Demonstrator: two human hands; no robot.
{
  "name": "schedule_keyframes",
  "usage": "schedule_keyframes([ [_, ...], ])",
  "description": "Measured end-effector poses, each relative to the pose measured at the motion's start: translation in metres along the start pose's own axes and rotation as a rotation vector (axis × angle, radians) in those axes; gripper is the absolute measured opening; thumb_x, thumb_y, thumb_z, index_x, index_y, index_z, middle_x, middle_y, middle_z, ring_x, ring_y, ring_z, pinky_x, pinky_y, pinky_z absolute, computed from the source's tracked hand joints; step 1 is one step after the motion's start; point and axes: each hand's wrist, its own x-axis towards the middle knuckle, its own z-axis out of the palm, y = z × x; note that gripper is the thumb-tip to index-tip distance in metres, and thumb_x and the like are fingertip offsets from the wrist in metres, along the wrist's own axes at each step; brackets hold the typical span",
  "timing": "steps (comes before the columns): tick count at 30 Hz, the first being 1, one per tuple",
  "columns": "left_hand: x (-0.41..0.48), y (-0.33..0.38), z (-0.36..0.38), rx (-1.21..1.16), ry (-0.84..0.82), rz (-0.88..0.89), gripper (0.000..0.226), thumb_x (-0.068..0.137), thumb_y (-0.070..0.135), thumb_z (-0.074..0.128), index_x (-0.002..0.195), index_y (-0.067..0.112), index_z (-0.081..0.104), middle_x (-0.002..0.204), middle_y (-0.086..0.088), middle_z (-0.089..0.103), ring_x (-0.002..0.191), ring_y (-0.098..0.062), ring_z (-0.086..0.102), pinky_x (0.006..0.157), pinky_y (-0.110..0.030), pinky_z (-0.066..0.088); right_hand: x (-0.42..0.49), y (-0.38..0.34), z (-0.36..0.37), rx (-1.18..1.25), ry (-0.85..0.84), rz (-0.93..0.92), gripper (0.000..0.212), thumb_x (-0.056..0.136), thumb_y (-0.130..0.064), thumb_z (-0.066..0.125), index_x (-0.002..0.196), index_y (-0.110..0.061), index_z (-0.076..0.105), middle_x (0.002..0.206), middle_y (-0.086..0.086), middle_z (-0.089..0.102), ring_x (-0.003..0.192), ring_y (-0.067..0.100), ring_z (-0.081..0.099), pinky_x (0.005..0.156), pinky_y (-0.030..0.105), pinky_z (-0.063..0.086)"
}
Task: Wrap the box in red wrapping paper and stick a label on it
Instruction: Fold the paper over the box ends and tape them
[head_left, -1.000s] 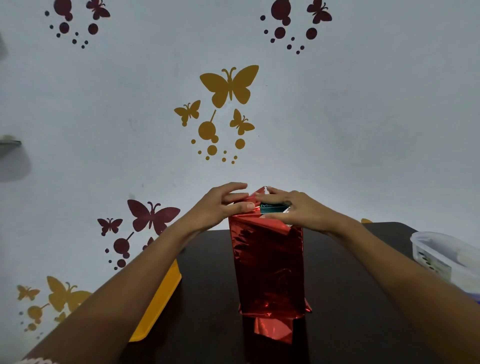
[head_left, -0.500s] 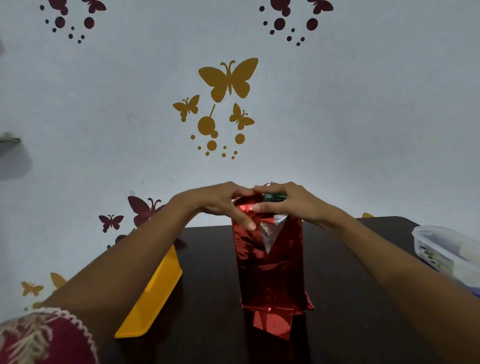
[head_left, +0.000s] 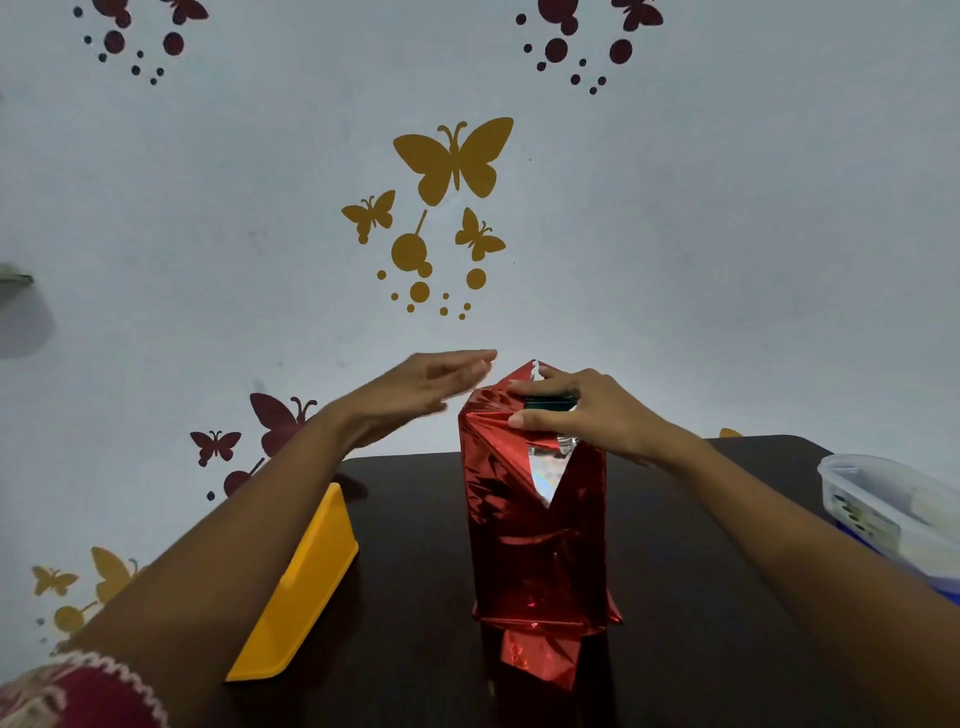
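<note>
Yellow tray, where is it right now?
In the head view the yellow tray lies at the left edge of the dark table, left of the upright box in red paper and apart from it.

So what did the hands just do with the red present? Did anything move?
The left hand let go of the red paper at the top of the box and swung away to the left, fingers straight, touching nothing. The right hand stays gripping the top, holding the folds down. The box still stands upright; the yellow tray and clear tub have not moved.
</note>
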Motion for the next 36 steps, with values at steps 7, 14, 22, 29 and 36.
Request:
schedule_keyframes([
  [7, 0.003, 0.005, 0.002, 0.062, 0.023, 0.045, 0.017, 0.081, 0.026, 0.069, 0.097, 0.031, 0.071, 0.094, 0.016, 0.069, 0.095, -0.003, 0.064, 0.079, -0.015, 0.051, 0.000, -0.002, 0.004, -0.018, 0.049, -0.015, 0.065, 0.073, -0.050, 0.068, 0.134, -0.038, 0.047, 0.144, -0.005, 0.044, 0.134, 0.012, 0.038, 0.112, 0.034, 0.031],
  [14, 0.005, 0.008, -0.003, 0.118, -0.050, 0.023, 0.030, 0.084, 0.025, 0.065, 0.113, 0.020, 0.068, 0.105, 0.006, 0.069, 0.102, -0.010, 0.062, 0.090, -0.025, 0.051, 0.001, -0.005, 0.004, -0.037, -0.033, -0.056, 0.056, 0.074, -0.051, 0.065, 0.127, -0.036, 0.055, 0.138, -0.009, 0.051, 0.134, 0.011, 0.037, 0.105, 0.027, 0.029],
  [22, 0.001, 0.002, 0.006, 0.001, 0.049, 0.024, 0.026, 0.080, 0.031, 0.067, 0.105, 0.029, 0.070, 0.094, 0.018, 0.069, 0.091, 0.003, 0.064, 0.071, -0.011, 0.050, -0.001, -0.002, 0.005, -0.039, 0.028, -0.020, 0.048, 0.077, -0.041, 0.070, 0.123, -0.028, 0.061, 0.134, -0.002, 0.054, 0.127, 0.013, 0.046, 0.090, 0.017, 0.034],
  [29, -0.021, -0.016, 0.011, -0.106, 0.322, 0.020, 0.028, 0.088, 0.032, 0.060, 0.112, 0.020, 0.069, 0.116, 0.011, 0.065, 0.096, 0.012, 0.056, 0.090, -0.013, 0.043, -0.001, 0.000, 0.006, -0.044, 0.033, -0.036, 0.045, 0.078, -0.042, 0.069, 0.121, -0.028, 0.063, 0.138, -0.003, 0.051, 0.139, 0.006, 0.027, 0.115, 0.037, 0.026],
  [36, -0.017, 0.004, 0.017, 0.018, 0.184, 0.091, 0.022, 0.087, 0.027, 0.062, 0.108, 0.026, 0.069, 0.103, 0.015, 0.067, 0.087, 0.014, 0.060, 0.071, -0.001, 0.044, -0.003, 0.000, 0.006, -0.048, 0.022, -0.056, 0.052, 0.075, -0.051, 0.065, 0.124, -0.034, 0.060, 0.139, -0.005, 0.050, 0.140, 0.004, 0.025, 0.115, 0.036, 0.025],
])
